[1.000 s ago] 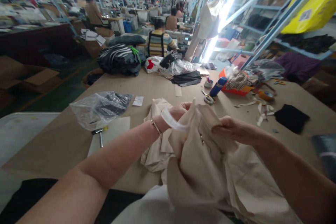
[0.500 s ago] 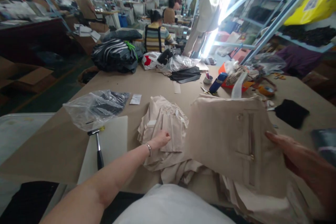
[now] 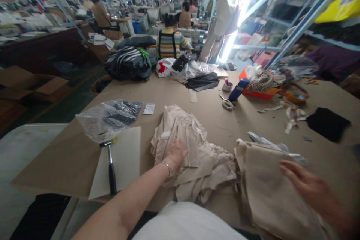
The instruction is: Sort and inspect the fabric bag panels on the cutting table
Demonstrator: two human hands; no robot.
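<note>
My left hand [image 3: 176,153] lies on a loose pile of beige cut fabric pieces [image 3: 194,183] in the middle of the table, its fingers spread over a pleated-looking strip. A small white patch [image 3: 165,134] shows on the pile just beyond that hand. To the right, a neater stack of beige fabric panels [image 3: 267,187] lies near the table's front edge. Over its right side is my right hand [image 3: 303,182], fingers stretched out and slightly blurred, holding nothing I can see. Clear plastic [image 3: 270,143] pokes out behind this stack.
A hammer [image 3: 111,168] rests on a pale board [image 3: 129,157] at left, beside a plastic bag of dark cloth [image 3: 112,116]. Scissors [image 3: 227,104], a blue cylinder [image 3: 239,89], an orange tray [image 3: 263,93] and black cloth [image 3: 327,122] lie farther right. Co-workers sit beyond the table.
The beige panel with a zip pocket, held up by my right hand, is no longer raised; that hand is now lower over the right stack. My left hand has gone from pinched to spread.
</note>
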